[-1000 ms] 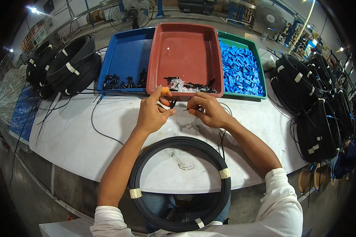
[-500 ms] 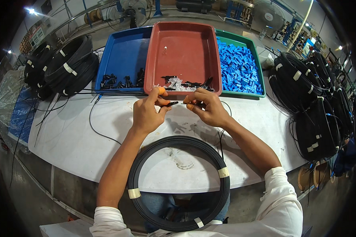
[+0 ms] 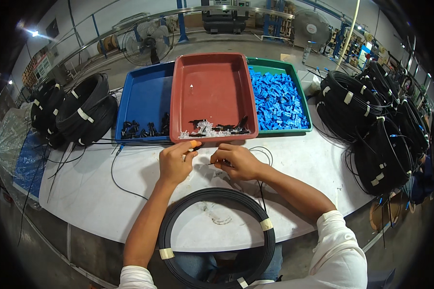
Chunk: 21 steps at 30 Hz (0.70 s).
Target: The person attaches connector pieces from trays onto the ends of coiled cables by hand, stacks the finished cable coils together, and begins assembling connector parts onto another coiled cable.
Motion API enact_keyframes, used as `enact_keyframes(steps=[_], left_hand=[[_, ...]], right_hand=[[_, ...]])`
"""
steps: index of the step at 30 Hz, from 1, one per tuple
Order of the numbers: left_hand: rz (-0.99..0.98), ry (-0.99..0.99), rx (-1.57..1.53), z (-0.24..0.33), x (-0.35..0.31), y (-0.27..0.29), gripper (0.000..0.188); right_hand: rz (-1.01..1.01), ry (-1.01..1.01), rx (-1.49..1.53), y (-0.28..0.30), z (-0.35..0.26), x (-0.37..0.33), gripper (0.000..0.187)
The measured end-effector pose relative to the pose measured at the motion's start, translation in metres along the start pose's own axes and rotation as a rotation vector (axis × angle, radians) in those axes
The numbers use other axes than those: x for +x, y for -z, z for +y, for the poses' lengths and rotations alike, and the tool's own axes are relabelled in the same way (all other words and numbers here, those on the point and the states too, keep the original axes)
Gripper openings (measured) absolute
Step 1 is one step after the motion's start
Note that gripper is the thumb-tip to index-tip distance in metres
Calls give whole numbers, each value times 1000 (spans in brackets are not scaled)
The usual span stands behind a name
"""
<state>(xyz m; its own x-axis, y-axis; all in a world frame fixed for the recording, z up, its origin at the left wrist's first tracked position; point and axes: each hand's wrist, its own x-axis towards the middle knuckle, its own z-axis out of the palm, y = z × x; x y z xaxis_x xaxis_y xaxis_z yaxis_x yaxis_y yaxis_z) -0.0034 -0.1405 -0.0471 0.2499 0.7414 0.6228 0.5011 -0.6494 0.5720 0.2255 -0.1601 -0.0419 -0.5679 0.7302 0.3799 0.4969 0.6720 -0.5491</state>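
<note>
Big workshop, white table (image 3: 82, 192) | thin black cable end (image 3: 205, 164) sits between my hands, by red tray (image 3: 212, 91) | left hand (image 3: 174, 164) pinches a small piece, right hand (image 3: 236, 161) pinches cable | I think fitting is just starting; coil (image 3: 217, 241) waits.

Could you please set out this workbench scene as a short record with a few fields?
Left hand: left hand pinches a small black part, an orange cover on one fingertip.
Right hand: right hand holds the thin black cable end.
Near edge: taped black cable coil on the white table.
Trays: blue plastic tray, red plastic tray, green tray of blue pieces.
</note>
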Motion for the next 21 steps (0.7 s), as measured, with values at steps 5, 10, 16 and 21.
enact_keyframes(steps=[5,10,16,21], left_hand=[[-74,-173,142,-7,35,-6,23],[-4,236,-715,-2,73,-40,31],[-537,51,319,-35,99,13,28],[-629,40,231,-45,101,8,25]], right_hand=[[-66,14,0,-2,-3,-1,17],[25,52,-32,-5,6,0,18],[122,37,25,-3,22,1,19],[113,56,46,-9,28,5,19]])
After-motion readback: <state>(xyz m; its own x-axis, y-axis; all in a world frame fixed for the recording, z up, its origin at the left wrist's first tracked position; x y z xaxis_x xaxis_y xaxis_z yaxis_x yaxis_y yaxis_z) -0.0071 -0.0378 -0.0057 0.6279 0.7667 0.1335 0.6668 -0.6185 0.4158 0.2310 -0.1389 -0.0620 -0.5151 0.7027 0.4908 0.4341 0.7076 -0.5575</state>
